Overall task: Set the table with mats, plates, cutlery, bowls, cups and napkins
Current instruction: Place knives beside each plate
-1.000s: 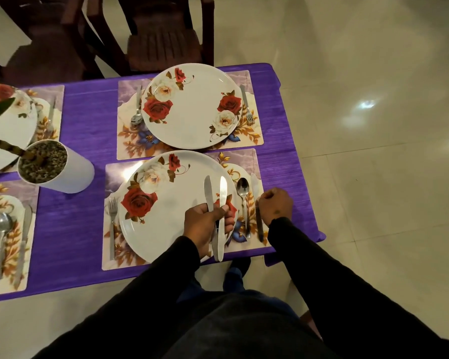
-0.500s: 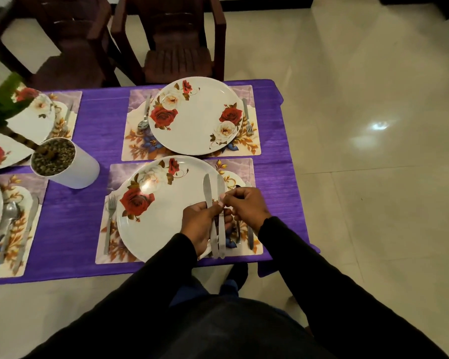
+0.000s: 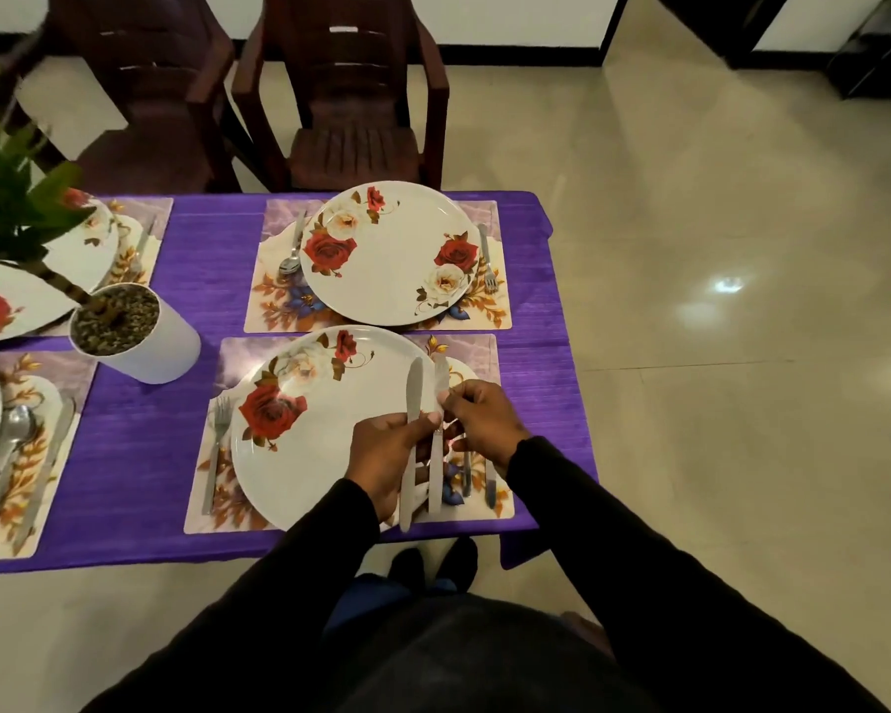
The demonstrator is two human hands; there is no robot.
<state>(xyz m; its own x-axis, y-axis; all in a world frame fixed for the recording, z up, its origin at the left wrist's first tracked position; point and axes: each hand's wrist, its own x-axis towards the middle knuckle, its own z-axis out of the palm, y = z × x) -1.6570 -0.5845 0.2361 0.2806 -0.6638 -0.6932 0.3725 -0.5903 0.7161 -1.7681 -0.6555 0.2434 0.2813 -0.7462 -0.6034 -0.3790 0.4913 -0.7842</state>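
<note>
Purple cloth covers the table (image 3: pixel 140 455), where floral mats carry rose-patterned plates, and the cutlery step is in hand at the near plate (image 3: pixel 309 434). Over its right edge the left hand (image 3: pixel 387 450) curls round two table knives, gripping the left knife (image 3: pixel 411 434) at mid-length. The right hand (image 3: pixel 479 419) pinches the blade of the right knife (image 3: pixel 438 434) between thumb and fingertips. Next, I judge, that knife must be drawn free and laid on a mat (image 3: pixel 477 352) lacking one; the far plate (image 3: pixel 389 252) shows only a spoon and a fork.
</note>
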